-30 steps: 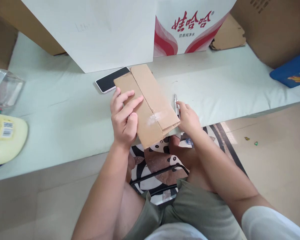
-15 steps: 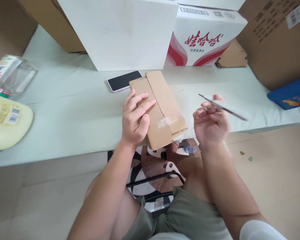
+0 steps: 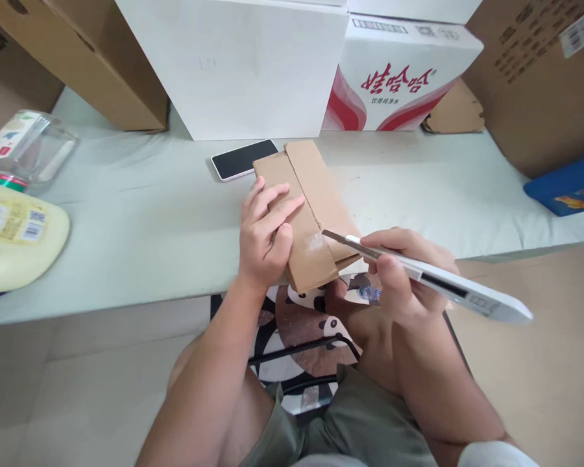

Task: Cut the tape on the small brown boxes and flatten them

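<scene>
Pressing left hand flat on the cardboard box, fingers spread over its left half, palm open, pinning it firm against the table. Lying slanted at the table's near edge, near corner overhanging a little, far end just beside a phone. Gripping a box cutter in right hand, fingers closed round the handle, blade out and pointing left. Resting or hovering the blade tip at the taped seam; contact hard to tell. Holding left fingers left of the seam, apart from the blade. Standing behind: white box, red-and-white carton. Lying far left: yellow bottle.
</scene>
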The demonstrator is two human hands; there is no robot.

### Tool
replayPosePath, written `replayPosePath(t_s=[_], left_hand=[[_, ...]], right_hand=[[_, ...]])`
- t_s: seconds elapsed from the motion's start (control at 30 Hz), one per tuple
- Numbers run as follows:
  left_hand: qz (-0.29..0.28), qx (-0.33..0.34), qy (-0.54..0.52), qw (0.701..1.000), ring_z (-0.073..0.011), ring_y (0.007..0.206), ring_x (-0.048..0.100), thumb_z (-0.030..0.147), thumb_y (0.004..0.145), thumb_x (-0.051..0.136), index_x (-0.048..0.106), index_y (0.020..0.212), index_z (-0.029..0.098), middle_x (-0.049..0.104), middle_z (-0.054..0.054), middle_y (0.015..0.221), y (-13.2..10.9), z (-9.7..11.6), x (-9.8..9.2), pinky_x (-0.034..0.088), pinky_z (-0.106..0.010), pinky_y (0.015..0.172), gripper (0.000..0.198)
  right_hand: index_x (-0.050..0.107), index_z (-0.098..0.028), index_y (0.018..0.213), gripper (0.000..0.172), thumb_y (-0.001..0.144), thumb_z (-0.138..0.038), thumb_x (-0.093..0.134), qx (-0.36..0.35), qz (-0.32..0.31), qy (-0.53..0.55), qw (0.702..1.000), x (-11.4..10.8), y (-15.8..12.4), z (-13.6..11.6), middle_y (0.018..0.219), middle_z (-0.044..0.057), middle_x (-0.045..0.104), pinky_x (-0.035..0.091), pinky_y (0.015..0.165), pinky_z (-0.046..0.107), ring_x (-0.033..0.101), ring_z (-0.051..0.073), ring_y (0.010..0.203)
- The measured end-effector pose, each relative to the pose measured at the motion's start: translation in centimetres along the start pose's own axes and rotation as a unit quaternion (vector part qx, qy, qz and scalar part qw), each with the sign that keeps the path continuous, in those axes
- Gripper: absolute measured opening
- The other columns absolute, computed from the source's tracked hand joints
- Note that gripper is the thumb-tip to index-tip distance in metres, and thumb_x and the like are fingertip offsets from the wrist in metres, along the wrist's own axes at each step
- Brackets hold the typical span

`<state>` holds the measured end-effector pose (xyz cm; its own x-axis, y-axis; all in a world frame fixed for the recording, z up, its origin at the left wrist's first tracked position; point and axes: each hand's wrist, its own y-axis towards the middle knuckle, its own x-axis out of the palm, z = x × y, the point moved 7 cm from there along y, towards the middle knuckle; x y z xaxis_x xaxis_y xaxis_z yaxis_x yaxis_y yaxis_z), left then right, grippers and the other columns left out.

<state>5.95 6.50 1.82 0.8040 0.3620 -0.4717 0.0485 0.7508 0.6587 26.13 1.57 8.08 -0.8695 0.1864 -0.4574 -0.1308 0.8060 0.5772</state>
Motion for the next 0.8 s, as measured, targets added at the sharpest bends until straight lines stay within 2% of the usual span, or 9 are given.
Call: replayPosePath(t_s=[0.2,0.33,0.5,0.7,0.8], left_hand=[[-0.003,0.003,0.005,1.000,-0.0294,0.146,0.049,0.032,0.103,0.038,0.076,0.125,0.025,0.068,-0.007,0.138,-0.1,-0.3,0.0,0.029,-0.053,0.131,0.045],[-0.007,-0.012,0.006,1.000,-0.0299,0.148,0.047,0.030,0.100,0.040,0.077,0.124,0.026,0.068,-0.006,0.139,-0.1,-0.5,-0.1,0.027,-0.054,0.131,0.044],[-0.001,-0.007,-0.002,1.000,-0.0300,0.148,0.048,0.026,0.099,0.042,0.077,0.124,0.024,0.068,-0.007,0.139,0.0,-0.3,-0.1,0.028,-0.055,0.131,0.043],[0.000,0.003,-0.004,1.000,-0.0295,0.146,0.050,0.027,0.099,0.043,0.077,0.124,0.023,0.068,-0.008,0.137,0.1,-0.1,-0.1,0.031,-0.053,0.130,0.042],[-0.006,0.000,0.001,1.000,-0.0304,0.147,0.048,0.028,0.099,0.042,0.077,0.124,0.024,0.068,-0.007,0.137,0.1,-0.2,0.0,0.029,-0.055,0.130,0.043]], right_hand=[[0.071,-0.024,0.096,0.010,0.097,-0.028,0.062,0.004,0.006,-0.021,1.000,0.3,-0.2,-0.4,0.072,-0.001,0.070,0.049,0.052,0.027,0.063,0.012,0.056],[0.070,-0.023,0.091,0.015,0.098,-0.032,0.060,0.005,0.022,-0.025,0.999,0.4,-0.4,-0.4,0.066,-0.002,0.066,0.045,0.049,0.025,0.058,0.010,0.052],[0.070,-0.022,0.090,0.017,0.097,-0.033,0.060,-0.040,0.032,-0.032,0.998,0.5,-0.7,-0.6,0.062,-0.003,0.063,0.041,0.047,0.025,0.055,0.010,0.050],[0.068,-0.022,0.087,0.015,0.096,-0.029,0.057,0.013,0.006,-0.047,0.999,0.9,-0.2,-0.4,0.063,-0.002,0.065,0.045,0.049,0.026,0.057,0.012,0.051],[0.066,-0.022,0.084,0.013,0.093,-0.026,0.057,-0.018,0.004,-0.038,0.999,1.3,-0.2,-0.6,0.060,-0.004,0.063,0.043,0.047,0.025,0.054,0.010,0.048]])
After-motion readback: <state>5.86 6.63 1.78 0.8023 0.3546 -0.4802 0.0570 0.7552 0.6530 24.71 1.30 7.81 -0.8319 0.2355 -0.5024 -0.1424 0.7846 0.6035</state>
